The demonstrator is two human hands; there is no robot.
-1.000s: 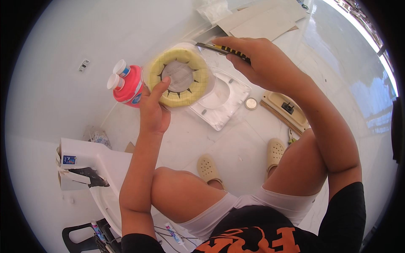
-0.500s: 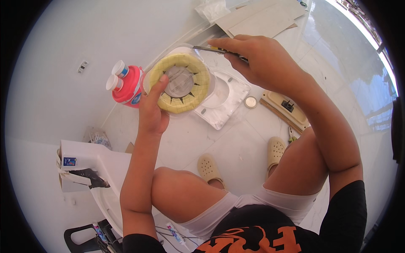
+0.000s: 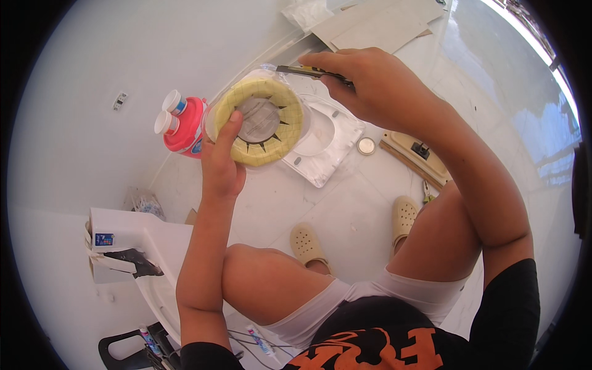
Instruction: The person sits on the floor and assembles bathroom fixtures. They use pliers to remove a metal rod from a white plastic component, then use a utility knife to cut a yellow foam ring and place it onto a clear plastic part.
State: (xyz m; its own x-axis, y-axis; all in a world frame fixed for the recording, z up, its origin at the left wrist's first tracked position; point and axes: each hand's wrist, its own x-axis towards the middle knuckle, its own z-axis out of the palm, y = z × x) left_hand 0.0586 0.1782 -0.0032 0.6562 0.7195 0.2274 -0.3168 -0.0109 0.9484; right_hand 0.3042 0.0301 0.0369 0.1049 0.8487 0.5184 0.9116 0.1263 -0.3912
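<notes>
My left hand (image 3: 223, 163) is closed on the near-left edge of a yellow toilet wax ring (image 3: 287, 132) in clear plastic packaging (image 3: 259, 73), its thumb resting on the ring's face. Dark pointed tabs line the ring's inner hole. In my right hand (image 3: 376, 80) is a snap-off utility knife (image 3: 308, 72), its blade pointing left. The blade's tip is at the far edge of the packaging, where the plastic looks crumpled; whether it has cut through, I cannot tell. Below the ring, a white toilet seat (image 3: 324, 163) lies on the floor.
Left of the ring stand pink containers (image 3: 184, 139) with white-capped bottles. A white toilet (image 3: 166, 231) is at my left. To the right are a small round tin (image 3: 365, 146), a beige panel with a socket (image 3: 425, 157) and pliers (image 3: 427, 191). Flat boards (image 3: 376, 24) lie at the back.
The knife and my right hand have shifted slightly left, and the plastic at the blade's tip is more bunched up. My left hand keeps its hold on the wax ring.
</notes>
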